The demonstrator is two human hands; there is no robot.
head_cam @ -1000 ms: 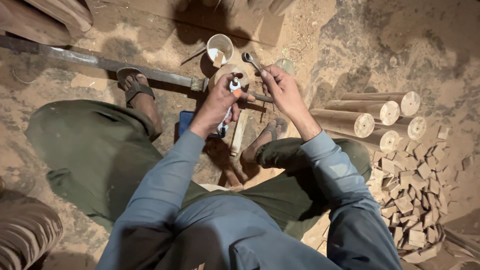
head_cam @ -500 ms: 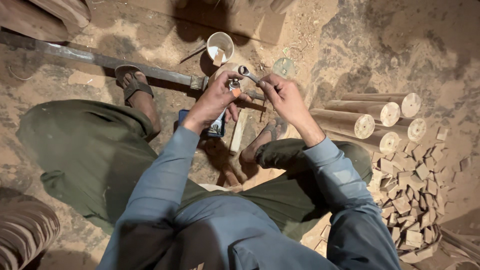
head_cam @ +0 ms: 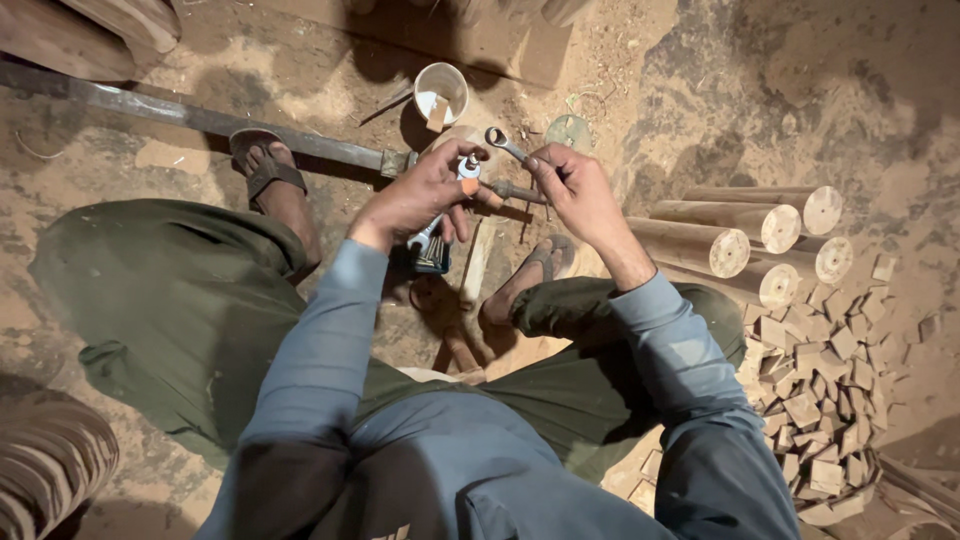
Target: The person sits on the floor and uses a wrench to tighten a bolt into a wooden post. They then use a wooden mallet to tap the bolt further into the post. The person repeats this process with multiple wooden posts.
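The left hand [head_cam: 420, 195] is closing its grip around a small tube [head_cam: 432, 235] with an orange-tipped nozzle, tilting it so the tip is pointing toward the work in front of the sandalled feet. The right hand [head_cam: 580, 195] is pinching a ring spanner [head_cam: 503, 144] by its shank, keeping the ring end raised just beside the nozzle, over a short metal rod [head_cam: 515, 190] lying on the sandy floor [head_cam: 760, 90]. A white cup [head_cam: 441, 93] is standing just beyond the hands, within easy reach. Round wooden billets [head_cam: 730, 235] and a heap of offcut blocks [head_cam: 815, 400] are lying toward the floor's right edge.
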